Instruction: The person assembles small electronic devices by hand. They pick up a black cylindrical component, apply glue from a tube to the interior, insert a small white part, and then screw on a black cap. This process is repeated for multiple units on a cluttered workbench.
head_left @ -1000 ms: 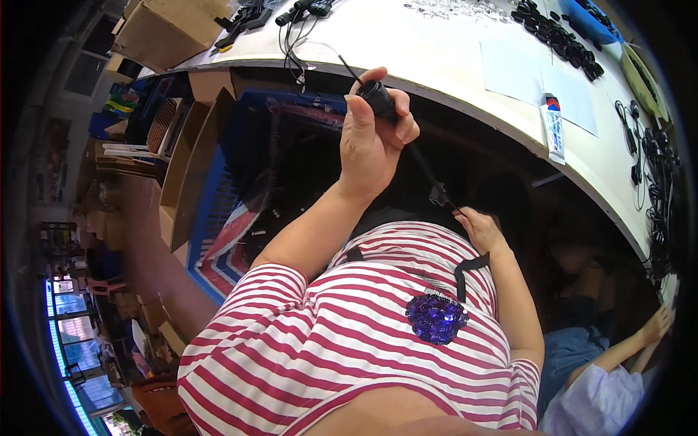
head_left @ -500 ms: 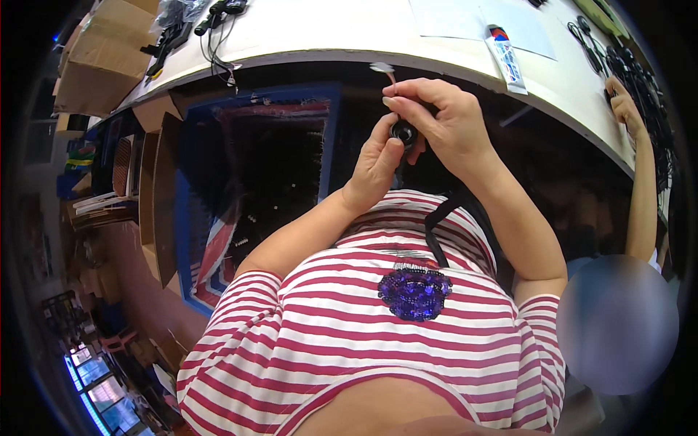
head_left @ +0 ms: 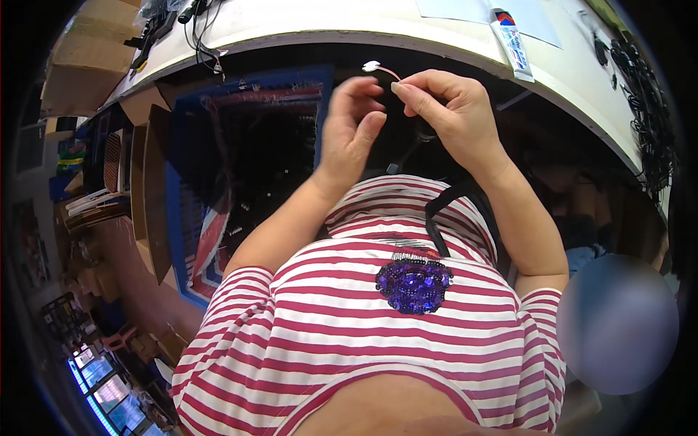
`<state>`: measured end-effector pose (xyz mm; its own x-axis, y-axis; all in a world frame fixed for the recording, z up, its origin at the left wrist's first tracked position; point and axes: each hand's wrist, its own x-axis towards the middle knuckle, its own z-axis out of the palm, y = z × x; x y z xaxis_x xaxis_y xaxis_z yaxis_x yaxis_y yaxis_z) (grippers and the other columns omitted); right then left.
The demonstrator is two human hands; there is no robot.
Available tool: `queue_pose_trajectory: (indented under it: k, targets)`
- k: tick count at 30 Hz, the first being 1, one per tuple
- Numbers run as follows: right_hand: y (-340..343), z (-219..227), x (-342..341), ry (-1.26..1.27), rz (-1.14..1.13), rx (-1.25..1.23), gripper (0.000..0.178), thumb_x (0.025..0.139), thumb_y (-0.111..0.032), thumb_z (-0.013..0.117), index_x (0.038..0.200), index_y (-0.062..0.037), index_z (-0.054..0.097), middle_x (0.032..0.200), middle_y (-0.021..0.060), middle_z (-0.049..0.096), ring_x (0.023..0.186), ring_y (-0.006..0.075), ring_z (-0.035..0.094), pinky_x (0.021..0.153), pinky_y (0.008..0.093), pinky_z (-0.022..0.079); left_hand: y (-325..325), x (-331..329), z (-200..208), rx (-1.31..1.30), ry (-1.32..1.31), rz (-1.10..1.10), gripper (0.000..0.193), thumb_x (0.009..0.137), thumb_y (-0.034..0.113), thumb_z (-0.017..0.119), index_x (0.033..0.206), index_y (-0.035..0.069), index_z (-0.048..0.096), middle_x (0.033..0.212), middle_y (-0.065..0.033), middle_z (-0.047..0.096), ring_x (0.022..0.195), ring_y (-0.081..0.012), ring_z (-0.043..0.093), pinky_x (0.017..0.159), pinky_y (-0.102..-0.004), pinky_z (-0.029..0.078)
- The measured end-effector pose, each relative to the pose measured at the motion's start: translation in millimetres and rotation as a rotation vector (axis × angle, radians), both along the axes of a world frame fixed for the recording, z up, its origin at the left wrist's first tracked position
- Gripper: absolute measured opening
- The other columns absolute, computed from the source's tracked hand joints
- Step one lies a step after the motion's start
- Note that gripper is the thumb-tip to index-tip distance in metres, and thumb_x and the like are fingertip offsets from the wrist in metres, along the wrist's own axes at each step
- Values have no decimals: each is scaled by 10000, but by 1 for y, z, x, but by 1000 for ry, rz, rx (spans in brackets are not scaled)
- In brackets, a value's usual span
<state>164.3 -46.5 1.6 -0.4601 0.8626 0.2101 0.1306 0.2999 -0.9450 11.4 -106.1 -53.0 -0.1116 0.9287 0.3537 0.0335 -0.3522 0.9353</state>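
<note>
Pinched between the thumb and forefinger of my right hand (head_left: 454,112) is a thin pinkish wire (head_left: 390,73). A small white piece (head_left: 371,66) sits at its free end, pointing left over the dark gap before the table edge. My left hand (head_left: 350,134) is apart from it, just to the left, with thumb and fingers spread and nothing in them; its fingertips are smeared by motion. Below my right hand hangs a dark round part (head_left: 424,133), hard to make out. A black cable end (head_left: 393,168) shows just above my striped shirt.
Ahead runs a white tabletop (head_left: 349,29) with a tube (head_left: 512,45), paper and black cables (head_left: 640,94) at the right, and more cables (head_left: 201,36) at the left. A blue crate (head_left: 174,211) stands low at left, beside cardboard boxes (head_left: 91,58).
My left hand has let go of the black cylindrical part and moved left, opening. My right hand still pinches the wire. A co-worker's hand at the right table edge has gone from view.
</note>
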Motion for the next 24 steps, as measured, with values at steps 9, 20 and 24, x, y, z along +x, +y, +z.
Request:
queue_pose_trajectory:
  k: [9,20,24]
  targets:
    - [-4,9,3,-100,86,-60,224,823,-220,595,862,-8,658,629,41,611,560,80,564,515,209,421,10,-28,52,224,651,285,131,780,91,669,883,16,642,786,-49,640,710,-131,571,678,-230,445]
    - [9,10,14,-58,222,-228,241,850,-240,548,874,-12,623,632,28,592,585,65,547,549,197,395,13,-28,60,-268,314,-38,175,835,131,616,934,-8,655,799,-58,658,759,-98,609,695,-194,450]
    - [10,14,17,-213,236,-204,228,833,-242,574,870,-24,626,624,27,595,578,63,539,543,190,380,15,-29,61,-201,557,40,171,825,136,631,915,-5,664,791,-47,655,743,-84,599,669,-188,444]
